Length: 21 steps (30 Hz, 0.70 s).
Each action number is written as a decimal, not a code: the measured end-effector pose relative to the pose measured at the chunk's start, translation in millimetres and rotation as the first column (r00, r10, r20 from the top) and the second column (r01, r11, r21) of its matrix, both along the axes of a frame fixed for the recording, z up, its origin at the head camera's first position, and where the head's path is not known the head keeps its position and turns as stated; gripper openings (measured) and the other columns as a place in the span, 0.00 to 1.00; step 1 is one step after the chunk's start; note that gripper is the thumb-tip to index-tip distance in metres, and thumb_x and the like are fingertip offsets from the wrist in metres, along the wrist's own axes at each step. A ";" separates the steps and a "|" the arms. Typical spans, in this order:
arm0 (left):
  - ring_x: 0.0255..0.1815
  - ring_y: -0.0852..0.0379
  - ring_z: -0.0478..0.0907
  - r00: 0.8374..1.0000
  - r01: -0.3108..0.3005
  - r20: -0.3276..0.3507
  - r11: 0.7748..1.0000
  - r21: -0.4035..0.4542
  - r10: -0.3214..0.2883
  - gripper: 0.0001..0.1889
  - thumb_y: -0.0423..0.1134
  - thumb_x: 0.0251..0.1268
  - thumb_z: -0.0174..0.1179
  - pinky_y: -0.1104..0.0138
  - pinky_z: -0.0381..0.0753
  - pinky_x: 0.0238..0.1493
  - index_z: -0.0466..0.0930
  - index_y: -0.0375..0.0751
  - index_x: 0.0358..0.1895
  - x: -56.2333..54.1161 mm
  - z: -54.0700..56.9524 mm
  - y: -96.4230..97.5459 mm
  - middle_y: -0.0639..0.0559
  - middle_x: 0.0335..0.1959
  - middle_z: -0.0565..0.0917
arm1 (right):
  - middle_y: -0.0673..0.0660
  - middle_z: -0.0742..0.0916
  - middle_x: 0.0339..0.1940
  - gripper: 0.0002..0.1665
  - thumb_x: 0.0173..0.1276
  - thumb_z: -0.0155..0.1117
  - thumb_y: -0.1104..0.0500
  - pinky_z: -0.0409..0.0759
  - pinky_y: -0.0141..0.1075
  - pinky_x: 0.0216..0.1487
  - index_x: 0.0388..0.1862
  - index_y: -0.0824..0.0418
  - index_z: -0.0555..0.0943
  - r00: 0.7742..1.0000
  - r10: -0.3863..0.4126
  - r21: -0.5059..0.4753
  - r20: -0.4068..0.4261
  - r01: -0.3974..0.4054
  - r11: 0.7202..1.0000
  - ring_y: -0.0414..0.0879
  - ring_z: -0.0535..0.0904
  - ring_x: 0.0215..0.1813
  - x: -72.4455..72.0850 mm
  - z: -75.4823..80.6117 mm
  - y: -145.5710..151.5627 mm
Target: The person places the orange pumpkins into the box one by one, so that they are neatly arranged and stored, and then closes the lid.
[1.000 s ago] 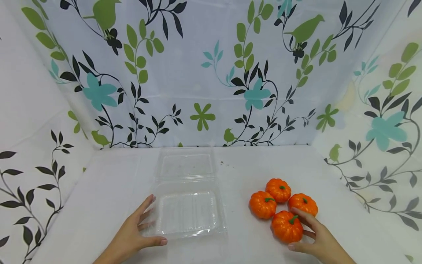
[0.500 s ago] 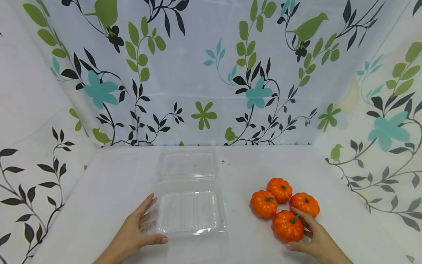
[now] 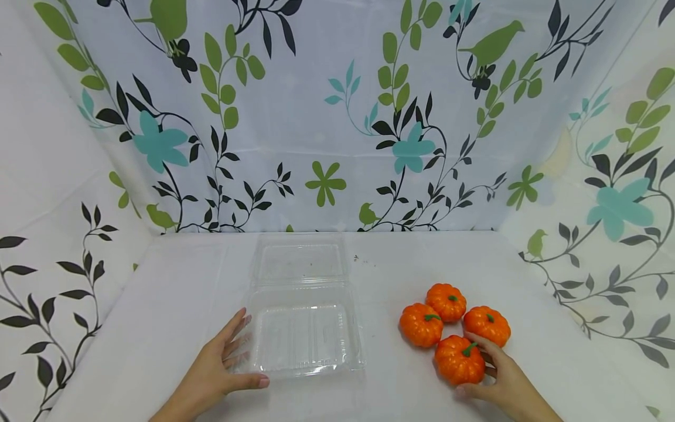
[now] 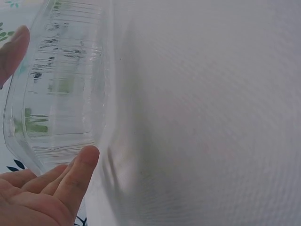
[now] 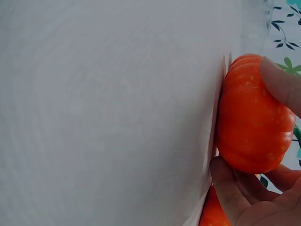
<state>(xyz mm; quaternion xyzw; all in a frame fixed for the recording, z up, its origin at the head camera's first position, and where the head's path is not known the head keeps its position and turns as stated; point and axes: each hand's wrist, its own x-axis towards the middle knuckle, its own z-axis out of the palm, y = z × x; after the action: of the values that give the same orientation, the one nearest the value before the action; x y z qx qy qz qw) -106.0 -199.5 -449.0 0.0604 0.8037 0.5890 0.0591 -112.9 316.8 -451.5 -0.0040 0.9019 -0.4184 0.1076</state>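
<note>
A clear plastic clamshell container (image 3: 300, 343) lies on the white table with its lid (image 3: 300, 264) folded back. My left hand (image 3: 211, 372) is at its front left corner, fingers spread along the side and thumb by the front edge. In the left wrist view the fingertips overlap the container wall (image 4: 66, 103). To the right sit several small orange pumpkins with green stems. My right hand (image 3: 501, 375) holds the nearest pumpkin (image 3: 457, 362), thumb on its front and fingers round its right side. The right wrist view shows this pumpkin (image 5: 254, 117) between thumb and fingers, resting on the table.
Other pumpkins stand close behind the held one: a left one (image 3: 420, 326), a back one (image 3: 446, 302) and a right one (image 3: 487, 326). White fabric (image 3: 327, 117) with leaves, birds and flowers hangs behind the table (image 3: 390, 375) and at both sides.
The right thumb has shifted slightly left along the front of the nearest pumpkin. The left hand, container and pumpkins stay in place.
</note>
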 end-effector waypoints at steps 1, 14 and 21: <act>0.73 0.29 0.61 1.000 -0.001 0.001 1.000 -0.002 0.001 0.67 0.37 0.41 0.84 0.56 0.77 0.63 0.43 0.42 0.82 -0.1 0.2 0.0 0.32 0.79 0.53 | 0.71 0.69 0.73 0.61 0.48 0.86 0.54 0.81 0.54 0.60 0.77 0.66 0.61 1.000 -0.003 0.006 -0.001 0.003 1.000 0.68 0.72 0.66 -0.3 -0.1 0.2; 0.74 0.29 0.60 1.000 -0.004 0.028 1.000 0.002 0.004 0.68 0.36 0.39 0.85 0.57 0.76 0.64 0.44 0.42 0.82 0.4 5.0 1.6 0.33 0.80 0.53 | 0.69 0.70 0.72 0.60 0.47 0.86 0.53 0.82 0.49 0.60 0.74 0.66 0.64 0.998 -0.017 -0.051 0.055 0.019 0.998 0.62 0.75 0.64 1.4 4.3 -3.3; 0.75 0.30 0.59 1.000 -0.004 0.031 1.000 0.001 0.004 0.68 0.37 0.39 0.85 0.56 0.75 0.65 0.43 0.42 0.82 0.4 4.5 1.1 0.33 0.80 0.52 | 0.68 0.70 0.73 0.58 0.48 0.86 0.54 0.82 0.42 0.60 0.74 0.67 0.64 0.997 0.042 -0.144 0.068 -0.032 0.989 0.61 0.74 0.64 2.9 11.5 -7.3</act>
<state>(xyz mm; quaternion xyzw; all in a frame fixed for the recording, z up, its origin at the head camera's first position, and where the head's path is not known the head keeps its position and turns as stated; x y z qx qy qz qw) -105.7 -198.4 -444.5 0.0498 0.8024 0.5905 0.0701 -110.0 309.5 -439.9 -0.0137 0.8649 -0.4798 0.1465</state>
